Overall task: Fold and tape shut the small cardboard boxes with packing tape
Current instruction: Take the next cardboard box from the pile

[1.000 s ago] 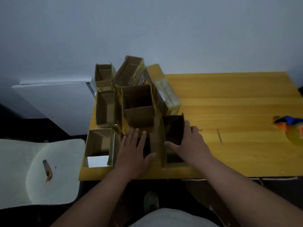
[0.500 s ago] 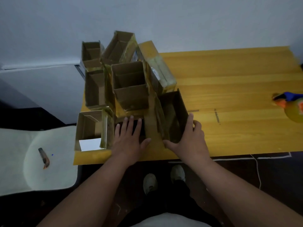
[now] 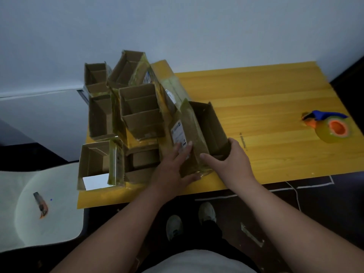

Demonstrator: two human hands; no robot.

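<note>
Several open cardboard boxes crowd the left part of the yellow wooden table (image 3: 266, 99). Both my hands hold the nearest one, a tall open box (image 3: 199, 131) with a white label on its left side, tilted up at the table's front edge. My left hand (image 3: 173, 164) presses flat on the labelled side, thumb under the bottom corner. My right hand (image 3: 230, 156) grips the box's near rim, thumb on the front and fingers on the right wall. A packing tape dispenser (image 3: 329, 123), blue and orange with a yellowish roll, lies far right.
A large open box (image 3: 141, 111) stands behind, with smaller ones (image 3: 96, 160) to the left. A white chair (image 3: 39, 203) beside the table carries an orange utility knife (image 3: 41, 205). My shoes (image 3: 189, 219) show below the table edge. White tape lines mark the dark floor.
My left hand left the low box and moved right onto the labelled side of the tall box. Both hands have tilted and lifted that box. The camera shifted.
</note>
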